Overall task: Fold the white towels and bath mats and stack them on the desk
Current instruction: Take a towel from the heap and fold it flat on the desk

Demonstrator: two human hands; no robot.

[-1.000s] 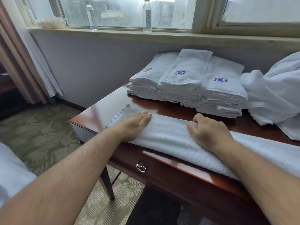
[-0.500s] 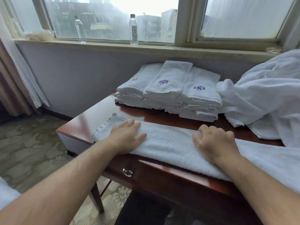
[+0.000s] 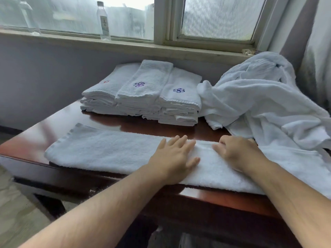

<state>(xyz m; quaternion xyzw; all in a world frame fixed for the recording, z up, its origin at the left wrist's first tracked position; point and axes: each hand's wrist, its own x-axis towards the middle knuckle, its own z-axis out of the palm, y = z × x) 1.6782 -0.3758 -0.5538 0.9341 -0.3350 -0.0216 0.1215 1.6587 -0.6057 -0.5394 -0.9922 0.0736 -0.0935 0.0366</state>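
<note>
Long white terry towel [image 3: 107,151] folded into a strip, lying along the front edge of the glossy reddish-brown wooden desk [image 3: 44,133]

Left hand [image 3: 175,158] lies flat on the middle of it with fingers straight and a bit spread, right hand [image 3: 236,153] just beside it with fingers curled, gripping the strip's far edge; behind them sit three neat stacks of folded white towels with little embroidered logos [image 3: 143,93], a rumpled heap of unfolded white terry [image 3: 259,104] sits at the right and spills onto the strip's end, and there's a clear plastic water bottle [image 3: 103,22] up on the window sill [image 3: 125,47]
</note>
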